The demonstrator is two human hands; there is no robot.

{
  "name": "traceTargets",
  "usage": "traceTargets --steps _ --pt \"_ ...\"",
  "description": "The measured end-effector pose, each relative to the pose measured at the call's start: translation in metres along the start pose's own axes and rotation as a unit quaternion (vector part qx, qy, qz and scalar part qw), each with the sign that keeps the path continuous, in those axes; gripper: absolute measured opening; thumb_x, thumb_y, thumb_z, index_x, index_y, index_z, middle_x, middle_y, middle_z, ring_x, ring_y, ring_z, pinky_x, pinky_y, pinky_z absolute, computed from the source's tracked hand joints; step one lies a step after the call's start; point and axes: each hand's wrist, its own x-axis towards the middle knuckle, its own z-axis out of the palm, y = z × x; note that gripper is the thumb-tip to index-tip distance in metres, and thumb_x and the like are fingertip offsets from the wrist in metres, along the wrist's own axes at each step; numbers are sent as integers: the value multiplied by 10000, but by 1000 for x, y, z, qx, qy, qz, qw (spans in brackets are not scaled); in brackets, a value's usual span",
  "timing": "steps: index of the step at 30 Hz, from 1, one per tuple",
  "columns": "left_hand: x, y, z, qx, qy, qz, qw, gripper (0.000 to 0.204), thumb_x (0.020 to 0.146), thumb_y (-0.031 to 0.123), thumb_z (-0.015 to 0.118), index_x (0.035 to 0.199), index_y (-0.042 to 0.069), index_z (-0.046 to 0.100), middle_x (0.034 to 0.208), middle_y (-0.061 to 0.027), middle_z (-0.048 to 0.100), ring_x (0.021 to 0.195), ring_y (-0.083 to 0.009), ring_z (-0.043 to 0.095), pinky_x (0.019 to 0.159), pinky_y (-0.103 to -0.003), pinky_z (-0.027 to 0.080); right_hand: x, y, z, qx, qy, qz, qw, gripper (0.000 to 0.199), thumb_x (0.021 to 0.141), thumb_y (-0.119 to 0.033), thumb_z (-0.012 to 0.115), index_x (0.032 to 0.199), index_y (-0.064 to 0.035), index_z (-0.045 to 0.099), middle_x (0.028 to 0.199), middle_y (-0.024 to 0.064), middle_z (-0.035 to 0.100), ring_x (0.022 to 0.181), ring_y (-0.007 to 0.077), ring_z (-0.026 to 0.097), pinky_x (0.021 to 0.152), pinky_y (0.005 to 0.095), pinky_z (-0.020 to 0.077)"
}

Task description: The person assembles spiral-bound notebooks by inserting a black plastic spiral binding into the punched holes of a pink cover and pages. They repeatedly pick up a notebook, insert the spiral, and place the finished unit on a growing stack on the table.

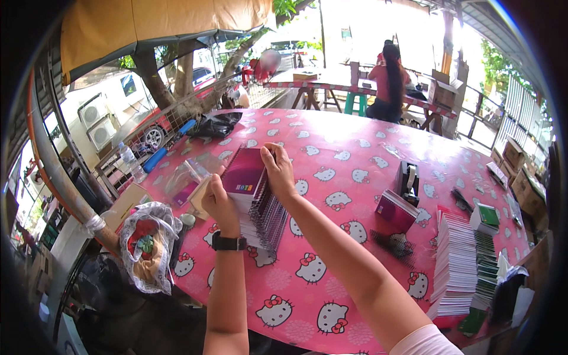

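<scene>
A stack of spiral-bound notebooks [244, 168] with purple covers stands on the pink patterned tablecloth [361, 313], tilted slightly. My left hand [220, 206], a black watch on its wrist, grips the stack's left side near the bottom of the top cover. Against the upper right side presses my right hand [278, 168], fingers bent around the edge. Black wire coils show down the stack's right side. Part of my left hand's grip is hidden behind the notebooks. Left of the stack lie clear plastic bags [186, 177].
To the right are a tape dispenser [408, 182], more purple notebooks [396, 211], loose black coils [393, 247] and a long row of notebooks [455, 266]. A plastic bag with cloth [151, 245] hangs at the left edge. A person [389, 83] sits at a far table.
</scene>
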Motion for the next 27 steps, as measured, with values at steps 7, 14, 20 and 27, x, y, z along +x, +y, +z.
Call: traceTargets --steps 7,14,20,27 --pt "1 -10 6 -69 15 -10 997 407 973 247 402 1160 -46 612 1015 -89 661 878 -179 589 813 -278 448 -7 2 -1 15 22 7 1000 390 919 -337 524 1126 -6 545 1073 174 562 1079 297 497 940 367 378" --pt "-3 8 -91 62 58 130 988 383 966 162 419 1295 -22 487 1336 -113 495 1232 -226 466 1005 -349 380 -37 -8 -154 -240 -68 -117 961 212 807 -97 686 1005 -32 649 995 152 665 916 263 642 805 367 502" --pt "-83 58 -129 50 78 64 994 336 912 162 491 1187 -27 529 1230 -102 535 1166 -202 477 985 -334 348 -96 22 -350 -672 63 20 737 225 696 -128 725 913 -99 674 965 60 609 998 261 539 833 412 422" --pt "-152 69 -86 51 -13 79 995 260 843 56 536 1092 -21 544 1198 -112 519 1125 -220 470 963 -360 368 -90 38 -368 -650 82 -37 754 170 726 -86 685 889 -116 651 947 51 603 986 246 542 832 416 396"
